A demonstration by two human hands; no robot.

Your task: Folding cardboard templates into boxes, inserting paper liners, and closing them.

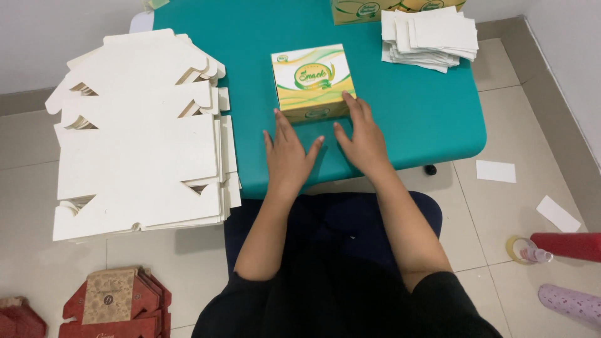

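Observation:
A closed square box (312,81), printed yellow, white and green, sits on the teal table (419,119) in front of me. My left hand (288,152) lies flat on the table with fingers spread, fingertips at the box's near side. My right hand (361,134) is also flat and spread, its fingertips touching the box's near right corner. Neither hand grips anything.
A tall stack of flat white die-cut box blanks (141,134) lies at the left. A pile of white cards (429,37) and another printed box (363,9) are at the far edge. Red flattened boxes (116,303), tape roll (519,249) and paper scraps lie on the floor.

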